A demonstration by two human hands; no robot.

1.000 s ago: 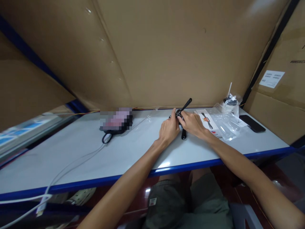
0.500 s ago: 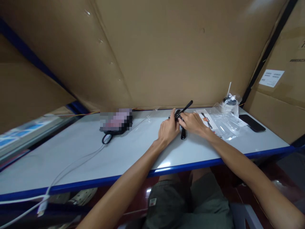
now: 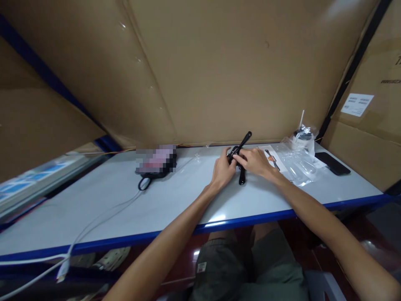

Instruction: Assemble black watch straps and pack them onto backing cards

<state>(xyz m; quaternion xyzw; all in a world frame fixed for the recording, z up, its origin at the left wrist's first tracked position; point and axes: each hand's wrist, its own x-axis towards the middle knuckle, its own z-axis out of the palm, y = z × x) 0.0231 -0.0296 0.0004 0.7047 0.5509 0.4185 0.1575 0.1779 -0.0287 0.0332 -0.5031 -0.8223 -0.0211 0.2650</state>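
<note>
A glossy black item (image 3: pixel 245 139) with long, rounded arms is held at its middle between my two hands, above the white table. One arm points up and to the right, and another black arm (image 3: pixel 242 177) points down toward me. My left hand (image 3: pixel 223 168) is closed around the left side of the item. From the right, my right hand (image 3: pixel 254 161) pinches it near the middle with bent fingers. The fingers cover the joint, so its details are hidden. A printed card (image 3: pixel 272 157) picturing a black and orange object lies just beyond my right hand.
Clear plastic packaging (image 3: pixel 299 167) lies right of the card, with a lidded cup in a bag (image 3: pixel 303 136) behind it. A black phone (image 3: pixel 332 163) rests farther right. At left sit a blurred-out device (image 3: pixel 158 161) and a white cable (image 3: pixel 103 210). Cardboard walls (image 3: pixel 213 75) enclose the table.
The black item has turned slightly in my hands, its upper arm shifting a little left. My left fingers now lie lower over its middle. The whole view has shifted slightly.
</note>
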